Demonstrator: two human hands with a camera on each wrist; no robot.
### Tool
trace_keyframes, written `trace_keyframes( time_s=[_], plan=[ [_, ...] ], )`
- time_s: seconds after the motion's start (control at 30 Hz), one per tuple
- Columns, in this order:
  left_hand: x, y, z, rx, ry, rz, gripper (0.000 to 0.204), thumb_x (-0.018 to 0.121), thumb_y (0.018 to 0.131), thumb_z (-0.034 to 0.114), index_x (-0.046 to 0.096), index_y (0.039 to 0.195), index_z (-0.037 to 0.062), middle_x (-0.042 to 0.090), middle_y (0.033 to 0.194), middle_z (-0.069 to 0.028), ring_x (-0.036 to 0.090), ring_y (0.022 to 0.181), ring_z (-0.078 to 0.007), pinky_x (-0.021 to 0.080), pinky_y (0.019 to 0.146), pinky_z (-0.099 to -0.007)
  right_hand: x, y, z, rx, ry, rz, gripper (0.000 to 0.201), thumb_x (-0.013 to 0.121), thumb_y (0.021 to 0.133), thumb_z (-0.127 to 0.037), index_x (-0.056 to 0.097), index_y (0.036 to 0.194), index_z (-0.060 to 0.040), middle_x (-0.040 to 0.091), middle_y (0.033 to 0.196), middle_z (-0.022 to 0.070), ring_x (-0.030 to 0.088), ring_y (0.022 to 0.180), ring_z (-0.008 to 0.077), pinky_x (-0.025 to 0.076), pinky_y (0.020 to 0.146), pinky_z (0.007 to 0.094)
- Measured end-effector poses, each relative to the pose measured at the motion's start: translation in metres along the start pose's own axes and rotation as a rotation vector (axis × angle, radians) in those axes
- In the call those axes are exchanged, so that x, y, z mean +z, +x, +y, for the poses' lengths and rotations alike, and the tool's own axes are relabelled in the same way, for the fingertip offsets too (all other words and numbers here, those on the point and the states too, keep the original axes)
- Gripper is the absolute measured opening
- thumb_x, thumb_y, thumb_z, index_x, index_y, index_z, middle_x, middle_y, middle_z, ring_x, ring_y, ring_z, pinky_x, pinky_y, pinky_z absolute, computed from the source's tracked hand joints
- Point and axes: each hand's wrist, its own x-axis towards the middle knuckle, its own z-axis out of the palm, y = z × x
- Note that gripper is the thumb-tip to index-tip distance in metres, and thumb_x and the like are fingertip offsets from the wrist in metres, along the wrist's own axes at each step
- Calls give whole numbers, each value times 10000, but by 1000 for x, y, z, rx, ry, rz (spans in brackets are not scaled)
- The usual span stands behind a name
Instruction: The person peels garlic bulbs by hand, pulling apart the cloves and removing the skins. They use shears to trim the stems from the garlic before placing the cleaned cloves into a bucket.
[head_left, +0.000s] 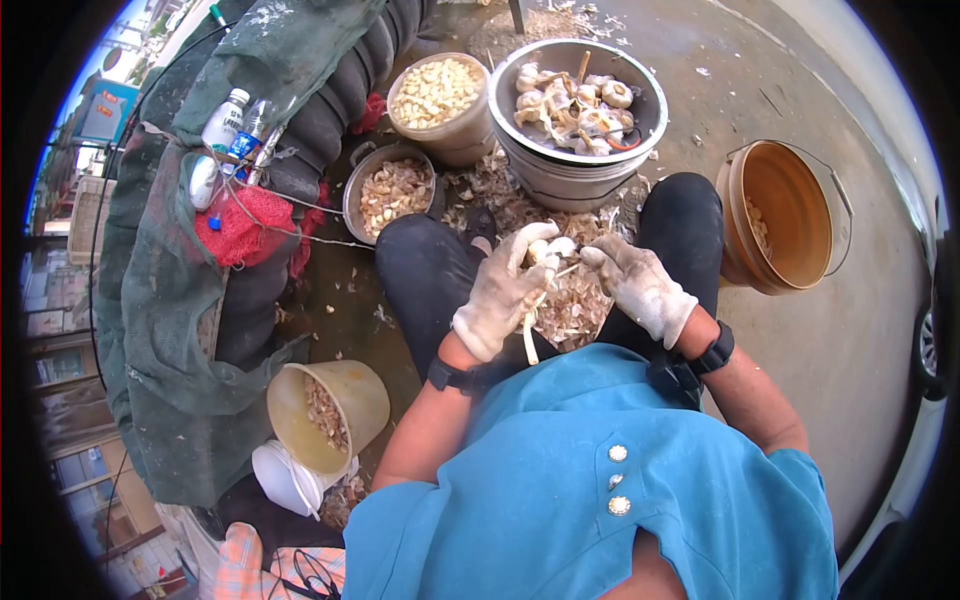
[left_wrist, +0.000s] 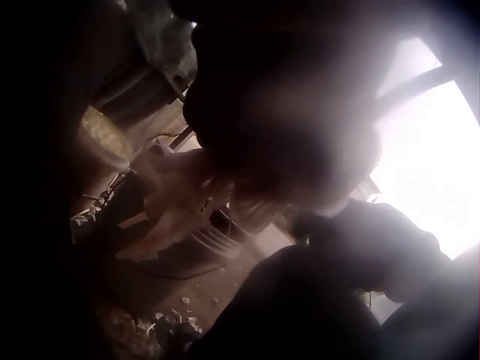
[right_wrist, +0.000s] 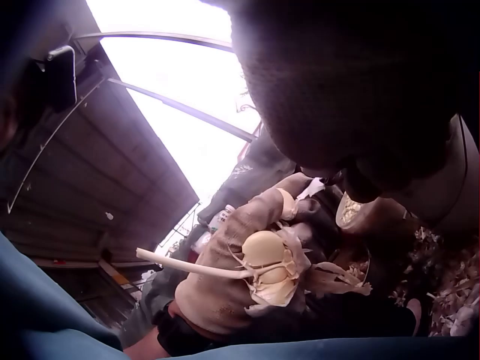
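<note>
In the head view my gloved left hand [head_left: 500,295] grips a partly peeled garlic bulb [right_wrist: 264,250] above the lap. Bare pale cloves show among torn skin, and a long stem [right_wrist: 191,265] sticks out past the fingers in the right wrist view. Close beside the bulb is my gloved right hand [head_left: 642,288], its fingers bent toward it. A whitish flake [right_wrist: 311,187] shows near the right fingertips; I cannot tell if they pinch it. Below the hands, papery garlic skins [head_left: 575,312] lie between the knees. The left wrist view is dark and blurred.
A metal basin [head_left: 640,75] of whole bulbs sits on a bucket ahead. Left of it stand a tub of peeled cloves [head_left: 437,92] and a pot of skins [head_left: 395,190]. An orange-brown bucket [head_left: 812,215] stands right; a tipped cream bucket [head_left: 365,405] lies at left.
</note>
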Motion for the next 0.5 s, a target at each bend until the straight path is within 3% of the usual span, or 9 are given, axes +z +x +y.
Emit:
trace_keyframes(
  time_s=[0.1,0.17,0.27,0.37,0.5],
  plan=[
    [4,0,1,100,137,21,426,621,883,115,526,1289,28,628,1115,-99,594,968,-157,483,819,-276,-6,-4,-19,45,-16,-64,199,508,977,-152,606,1120,-55,669,936,202,641,937,378,511,775,409],
    [4,1,1,288,643,24,440,646,839,113,547,1264,55,611,1002,-120,602,931,-250,483,827,-330,-4,-8,-16,-114,-25,-55,211,516,975,-164,592,1147,-70,668,960,196,640,938,374,508,798,419],
    [5,0,3,315,811,21,458,671,807,141,559,1247,78,582,946,-140,580,909,-316,479,817,-370,-2,-11,-18,-189,-123,-69,222,527,972,-190,578,1150,-68,655,974,193,630,948,369,501,814,442],
    [7,0,8,232,850,-3,471,693,802,189,557,1241,88,576,933,-132,567,898,-322,474,794,-400,-2,-12,-20,-216,-147,-89,242,537,972,-245,577,1123,-60,638,981,198,614,956,378,491,814,465],
    [6,1,5,277,946,-19,487,705,800,219,545,1241,89,588,935,-134,559,901,-328,471,779,-419,-4,-13,-25,-140,-227,-136,265,538,973,-285,578,1103,-58,630,962,204,603,963,388,486,808,469]
  ],
)
